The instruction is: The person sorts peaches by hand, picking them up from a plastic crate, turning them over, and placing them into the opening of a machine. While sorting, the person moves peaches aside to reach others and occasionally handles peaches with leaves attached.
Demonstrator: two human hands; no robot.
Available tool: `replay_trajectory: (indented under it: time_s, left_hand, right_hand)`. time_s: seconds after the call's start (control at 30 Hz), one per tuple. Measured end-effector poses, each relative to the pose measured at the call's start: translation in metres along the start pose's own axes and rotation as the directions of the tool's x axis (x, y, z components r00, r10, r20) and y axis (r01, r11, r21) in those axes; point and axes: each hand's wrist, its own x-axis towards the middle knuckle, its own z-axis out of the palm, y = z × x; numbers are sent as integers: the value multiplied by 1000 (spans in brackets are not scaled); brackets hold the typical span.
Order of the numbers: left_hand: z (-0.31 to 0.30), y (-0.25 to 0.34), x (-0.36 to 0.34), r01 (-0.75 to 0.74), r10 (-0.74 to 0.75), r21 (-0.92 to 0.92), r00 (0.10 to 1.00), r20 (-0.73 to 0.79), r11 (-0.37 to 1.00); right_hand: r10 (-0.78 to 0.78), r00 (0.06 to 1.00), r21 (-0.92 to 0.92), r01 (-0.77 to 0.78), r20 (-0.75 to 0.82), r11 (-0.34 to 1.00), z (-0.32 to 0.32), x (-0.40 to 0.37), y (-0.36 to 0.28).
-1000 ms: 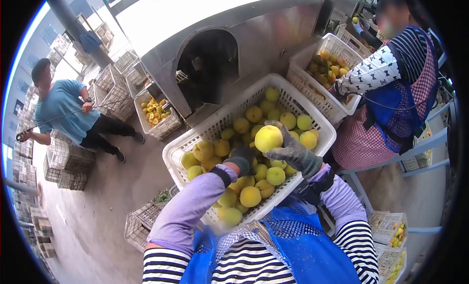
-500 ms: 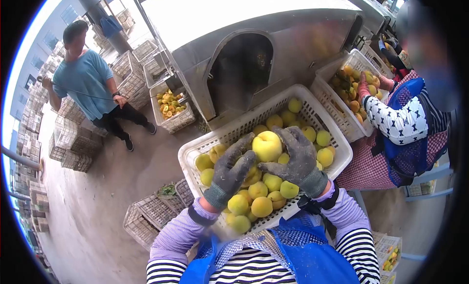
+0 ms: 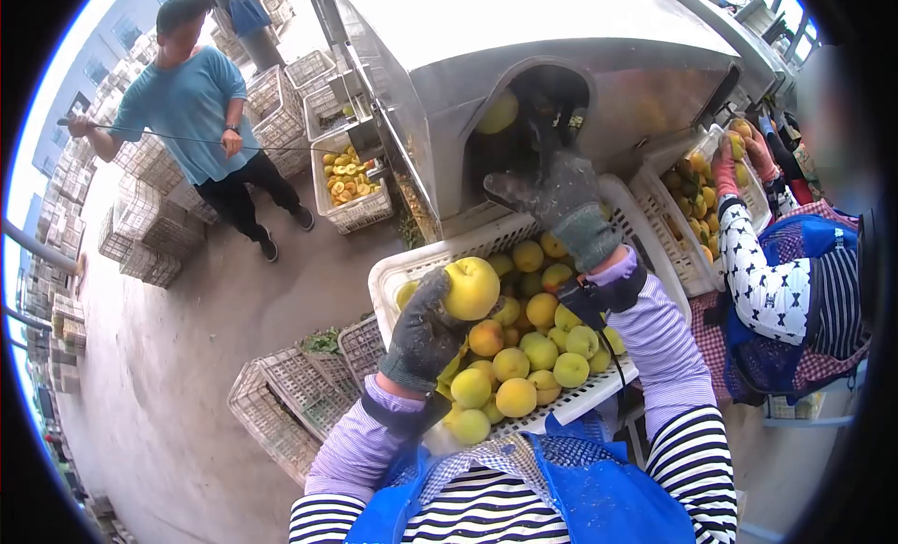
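My left hand (image 3: 423, 333), in a dark grey glove, holds a large yellow peach (image 3: 471, 289) over the left part of a white plastic crate (image 3: 382, 280). Several yellow-green and orange peaches (image 3: 541, 351) lie in this crate. My right hand (image 3: 554, 193), also gloved, reaches up to the dark opening of a metal machine (image 3: 449, 160), thumb and fingers apart. Inside the opening, left of those fingertips and apart from them, is a yellow-green fruit (image 3: 498, 111).
At the right, a co-worker in pink gloves (image 3: 727, 165) handles fruit over another crate (image 3: 697, 280). A person in a blue shirt (image 3: 187, 104) stands at the left, holding a thin rod. Crates (image 3: 290, 394) stand low on the left; one with cut fruit (image 3: 360, 212) is beside the machine.
My right hand has left the peach that both hands were around and moved up to the machine opening. My left hand keeps a yellow peach. The view has shifted, and a fruit now shows in the opening.
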Motion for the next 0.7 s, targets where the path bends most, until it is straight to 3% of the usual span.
replay_trajectory:
  time_s: [0.03, 0.07, 0.1, 0.17, 0.2, 0.23, 0.3, 0.33, 0.4, 0.47, 0.53, 0.57, 0.6, 0.63, 0.7]
  left_hand:
    - [-3, -2, -1, -38, 38, 48, 999, 4, 998]
    - [-4, -9, 0, -215, 213, 361, 976, 45, 908]
    - [-4, -16, 0, -361, 359, 625, 923, 135, 693]
    - [16, -17, -1, -180, 186, 284, 983, 7, 942]
    - [12, -21, 3, -314, 326, 555, 942, 79, 771]
    - [10, -27, 7, -418, 433, 755, 880, 197, 505]
    - [10, -20, 0, -378, 380, 746, 907, 180, 549]
    - [12, -16, -4, -356, 353, 741, 920, 171, 569]
    - [34, -7, -14, -325, 343, 456, 938, 46, 828]
    - [20, 1, -18, -314, 329, 499, 942, 61, 807]
    - [11, 0, -22, -281, 307, 519, 951, 37, 807]
    - [10, -1, -24, -263, 307, 566, 951, 18, 781]
    - [10, -2, -25, -243, 306, 610, 952, 0, 754]
    - [11, -6, -27, -211, 297, 651, 955, -23, 729]
    - [9, -8, -25, -241, 302, 876, 946, 116, 417]
  right_hand:
    - [-2, 999, 88, -1, 38, 996, -13, -30, -9]
    - [-101, 989, 104, 90, 105, 991, -20, -55, -14]
    - [-194, 966, 127, 174, 171, 977, -26, -78, -19]
    - [-182, 965, 164, 152, 187, 975, -20, -114, -29]
    - [-173, 967, 182, 139, 187, 973, -16, -122, -30]
    - [-155, 977, 174, 129, 145, 976, -17, -121, -28]
    - [-130, 989, 165, 118, 67, 979, -21, -113, -22]
    - [-103, 994, 73, 99, 39, 992, -27, -104, -19]
    - [-64, 998, -107, 61, -22, 992, -38, -67, -11]
    - [135, 974, -184, -101, 180, 978, -23, -22, 0]
    - [69, 956, -160, -23, 286, 987, 10, 13, 11]
    - [-145, 987, -194, 156, 69, 969, 31, 21, 20]
    - [-357, 923, -270, 311, -141, 911, 43, 27, 26]
    - [-309, 942, -264, 268, -132, 927, 37, 33, 23]
    - [-195, 980, -229, 181, -41, 957, 1, 17, 19]
